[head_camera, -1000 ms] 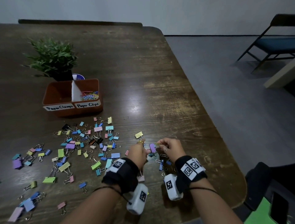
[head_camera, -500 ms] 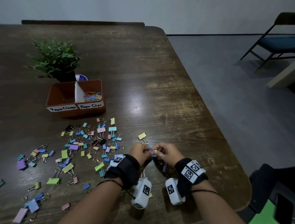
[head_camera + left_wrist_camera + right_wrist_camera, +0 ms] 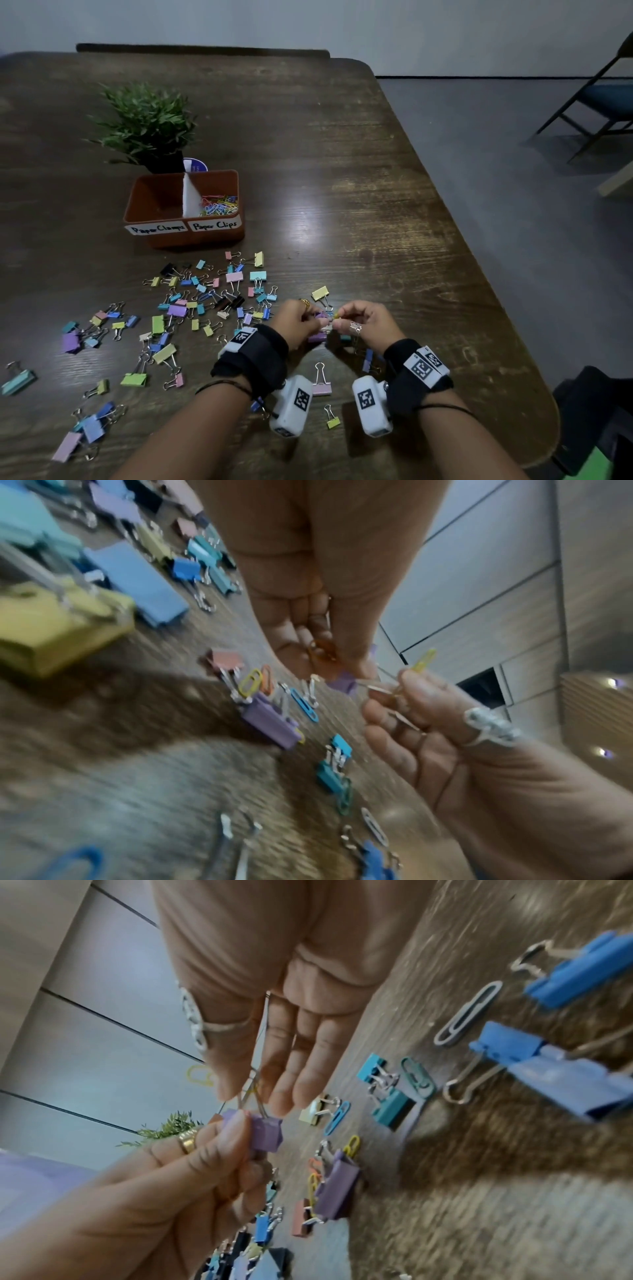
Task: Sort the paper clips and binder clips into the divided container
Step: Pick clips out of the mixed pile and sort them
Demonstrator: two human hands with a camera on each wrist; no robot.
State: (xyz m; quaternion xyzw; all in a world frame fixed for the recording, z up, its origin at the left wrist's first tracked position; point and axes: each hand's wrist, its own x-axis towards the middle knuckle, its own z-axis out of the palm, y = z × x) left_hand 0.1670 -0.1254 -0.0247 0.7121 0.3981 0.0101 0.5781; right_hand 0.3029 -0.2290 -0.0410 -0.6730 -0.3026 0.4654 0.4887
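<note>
My left hand (image 3: 312, 320) grips a purple binder clip (image 3: 265, 1134) by its body, just above the table. My right hand (image 3: 338, 320) meets it from the right and pinches the clip's wire handles (image 3: 250, 1088). A yellow paper clip (image 3: 424, 660) pokes out between that hand's thumb and forefinger. The brown divided container (image 3: 185, 236) stands further back to the left, labelled "Paper Clamps" and "Paper Clips". Coloured paper clips (image 3: 219, 205) lie in its right compartment. Several binder clips (image 3: 212, 301) are scattered between the container and my hands.
A potted plant (image 3: 147, 123) stands behind the container. More binder clips (image 3: 85, 435) and a few loose paper clips (image 3: 469, 1012) lie around and under my hands. The table's right edge (image 3: 486, 308) runs close to my right wrist. A folding chair (image 3: 603, 99) stands on the floor beyond.
My two hands have drawn together over the purple binder clip, and the right hand's fingers have closed on its handles.
</note>
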